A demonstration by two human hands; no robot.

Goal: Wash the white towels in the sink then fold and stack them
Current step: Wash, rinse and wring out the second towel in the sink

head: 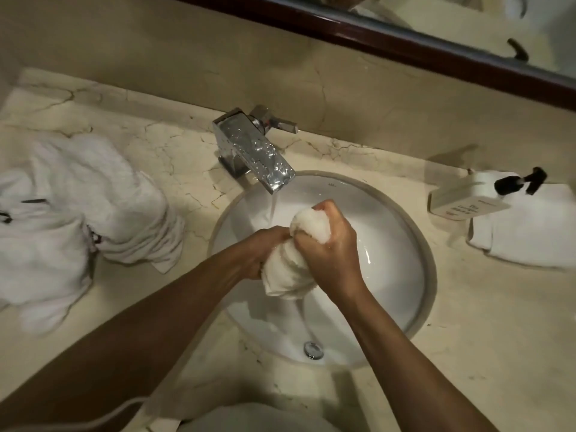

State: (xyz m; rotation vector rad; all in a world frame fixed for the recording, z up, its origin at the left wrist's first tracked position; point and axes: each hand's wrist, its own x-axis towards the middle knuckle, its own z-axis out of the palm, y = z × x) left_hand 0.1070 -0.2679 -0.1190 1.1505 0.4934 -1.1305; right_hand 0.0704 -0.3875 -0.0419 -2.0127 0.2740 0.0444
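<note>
Towel [291, 269] in both hands' tight grip over sink [430, 260], under faucet [254, 151] (water running), heaped towels [93, 194] beside.

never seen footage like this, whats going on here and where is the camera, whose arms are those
There is no machine here. The single picture comes from a camera worn on a person's head, looking down, so the two bare arms are the wearer's own.

Both hands grip one bunched white wet towel over the round white sink basin: the left hand holds its lower part, the right hand squeezes the top. Water runs from the square chrome tap just behind the towel.

On the cream marble counter, a heap of crumpled white towels lies to the left. To the right sits a white soap bottle with a black pump, resting on a folded white cloth.
</note>
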